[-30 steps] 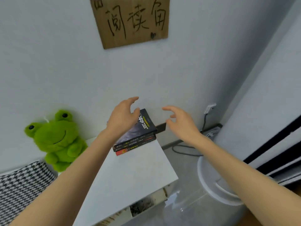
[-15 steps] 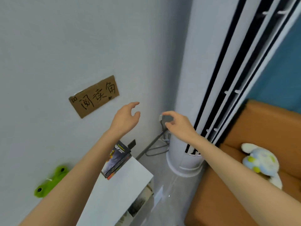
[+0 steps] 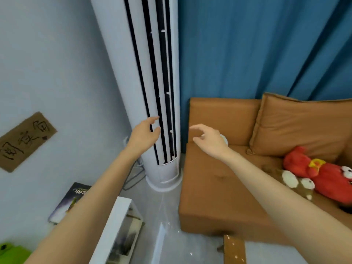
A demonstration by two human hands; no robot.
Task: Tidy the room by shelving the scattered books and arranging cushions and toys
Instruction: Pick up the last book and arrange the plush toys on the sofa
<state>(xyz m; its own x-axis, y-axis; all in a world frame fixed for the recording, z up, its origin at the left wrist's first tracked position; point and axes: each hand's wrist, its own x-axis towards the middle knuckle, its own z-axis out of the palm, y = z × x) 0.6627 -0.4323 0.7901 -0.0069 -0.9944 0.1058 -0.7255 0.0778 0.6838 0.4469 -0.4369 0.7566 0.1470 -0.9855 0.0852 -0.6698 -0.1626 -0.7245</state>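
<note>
pale wall [image 3: 57,63], cardboard sign [image 3: 24,141], white tower air conditioner [image 3: 118,54], blue curtain [image 3: 247,44], tan sofa [image 3: 209,187], grey floor [image 3: 171,244]

we see the book [image 3: 79,190] on the shelf unit [image 3: 116,214] at left, the air conditioner [image 3: 163,176] behind, toys [image 3: 323,174] on the sofa [image 3: 209,191] right.

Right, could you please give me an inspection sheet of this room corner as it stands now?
Surface: white shelf unit, its top partly hidden by the left forearm.
Job's things: stack of books lying on the shelf unit; brown cushion leaning against the sofa back; red plush toy and brown plush toy lying on the seat; green plush toy at the bottom left edge.
Clutter: wooden piece on the floor, cannot tell what it is.
Hands: left hand and right hand open, empty, raised.
Cables: grey cables on the floor beside the air conditioner's base.
Surroundings: tower air conditioner, blue curtain, cardboard sign on the wall.
</note>
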